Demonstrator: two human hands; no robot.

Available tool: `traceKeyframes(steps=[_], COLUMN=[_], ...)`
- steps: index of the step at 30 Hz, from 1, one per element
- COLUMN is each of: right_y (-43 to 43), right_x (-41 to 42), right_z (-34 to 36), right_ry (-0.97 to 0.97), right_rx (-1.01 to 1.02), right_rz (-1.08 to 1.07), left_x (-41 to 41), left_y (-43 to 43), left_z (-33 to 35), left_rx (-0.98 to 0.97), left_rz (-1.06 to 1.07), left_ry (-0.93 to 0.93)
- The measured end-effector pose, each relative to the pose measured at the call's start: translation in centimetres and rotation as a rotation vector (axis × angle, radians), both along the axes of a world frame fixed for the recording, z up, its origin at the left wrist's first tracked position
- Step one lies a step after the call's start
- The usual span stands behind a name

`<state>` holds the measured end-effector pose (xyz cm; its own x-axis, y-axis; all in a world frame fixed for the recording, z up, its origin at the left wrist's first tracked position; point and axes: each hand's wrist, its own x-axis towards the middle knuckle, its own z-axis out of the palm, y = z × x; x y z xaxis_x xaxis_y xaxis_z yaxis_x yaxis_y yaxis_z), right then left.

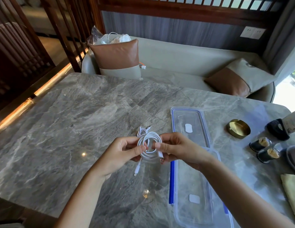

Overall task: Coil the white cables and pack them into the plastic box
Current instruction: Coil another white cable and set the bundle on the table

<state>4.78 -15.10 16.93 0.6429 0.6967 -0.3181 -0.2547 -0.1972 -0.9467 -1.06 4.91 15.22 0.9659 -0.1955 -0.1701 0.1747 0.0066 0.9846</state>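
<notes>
A white cable (150, 142) is wound into a round coil that I hold up above the marble table (77, 129). My left hand (125, 153) pinches the coil's left side, and one plug end hangs down below it. My right hand (176, 148) grips the coil's right side near the other plug. A second, thinner white cable (143, 130) lies loosely bunched on the table just behind the coil. The clear plastic box (197, 191) with blue clips stands open and empty to the lower right, under my right forearm. Its lid (189, 125) lies flat beyond it.
A brass ashtray (238, 128) and two small dark toothpick cups (265, 149) stand at the right, beside a black object (277, 131) and a folded yellowish cloth (291, 193). A sofa with cushions (117, 56) runs behind the table. A bag of white items (109, 38) rests behind the left cushion.
</notes>
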Motion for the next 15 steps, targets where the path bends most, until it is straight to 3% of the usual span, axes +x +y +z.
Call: traceKeyframes(steps=[4,11,15], right_y=[0.6,-0.2,-0.5], right_x=[-0.6,-0.4,0.3], right_z=[-0.9,-1.7,-1.9], right_ry=[-0.16,-0.119,-0.263], right_rx=[-0.091,-0.016,-0.023], right_rz=[-0.024,-0.081,-0.276], left_x=[-0.2,-0.5,-0.8], left_y=[-0.7,-0.3,-0.5], left_z=[-0.7,-1.7,-2.2], left_rx=[0.001,0.072,0.075], left_rz=[0.096,0.227,0.236], left_ry=[-0.036,-0.05,-0.022])
